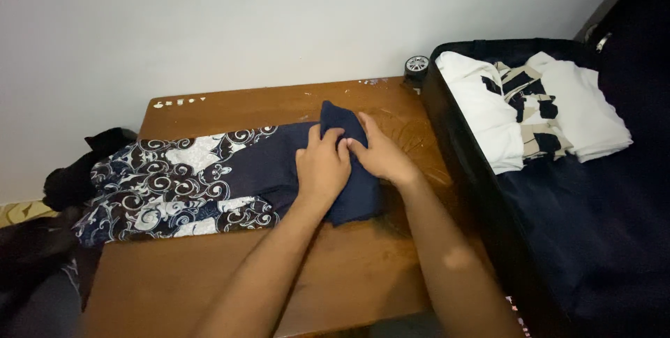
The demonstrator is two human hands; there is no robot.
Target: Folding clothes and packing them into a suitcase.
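Both forearms are reaching up from the frame's bottom as we're pressing down on the dark navy garment (279, 170) on the counter (209, 282). Our left hand (322, 167) and right hand (380, 155) are lying flat, fingers together, pinching nothing. One end is looking folded over; the swirl-patterned length is still lying spread out. White folded clothes (558, 107) are already sitting in the open suitcase (593, 240).

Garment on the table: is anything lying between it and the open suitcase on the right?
Nothing visible. Both hands, left and right, rest on the garment; only bare table separates it from the suitcase wall.
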